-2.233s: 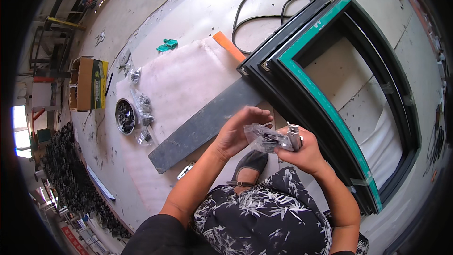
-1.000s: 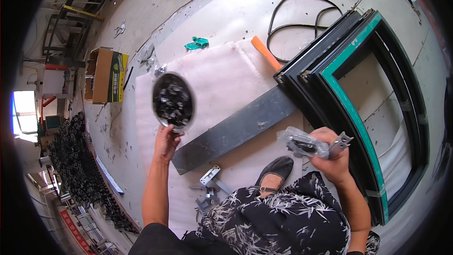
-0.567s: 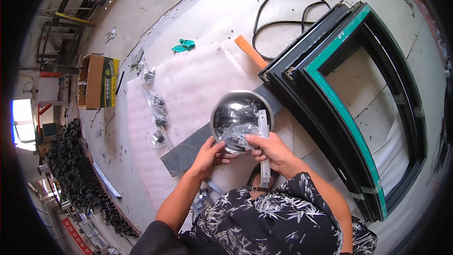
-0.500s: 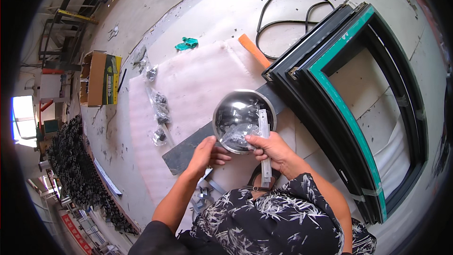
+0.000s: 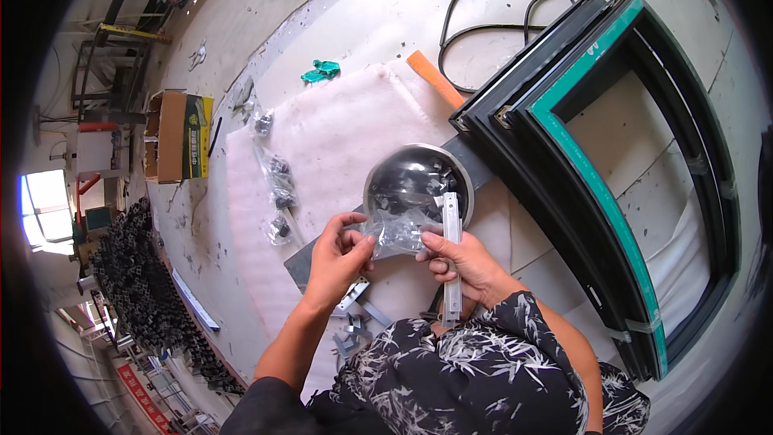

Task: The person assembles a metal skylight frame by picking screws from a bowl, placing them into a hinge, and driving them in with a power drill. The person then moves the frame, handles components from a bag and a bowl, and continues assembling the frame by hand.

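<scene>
My left hand (image 5: 338, 256) pinches the near left edge of a clear plastic bag (image 5: 400, 230), thumb against fingers. The bag stretches across to my right hand (image 5: 469, 264), which also grips a long silvery metal strip (image 5: 452, 254), held roughly upright. Just beyond the bag sits a shiny round metal bowl (image 5: 394, 177). Small dark and silvery parts (image 5: 439, 180) lie in it, mostly along its right side. The bag hides the bowl's near part, and whether anything is inside the bag I cannot tell.
A dark flat board (image 5: 301, 267) runs beneath the bowl. Stacked black window frames (image 5: 555, 217) with green tape stand to the right. Bagged dark parts (image 5: 280, 181) lie left, past a white sheet (image 5: 330, 137). Metal brackets (image 5: 350, 330) lie near my left forearm. A cardboard box (image 5: 167, 137) stands farther left.
My left hand has risen from beside the bowl and taken hold of the bag's edge. The bag is now spread between both hands. The metal strip stays in my right hand.
</scene>
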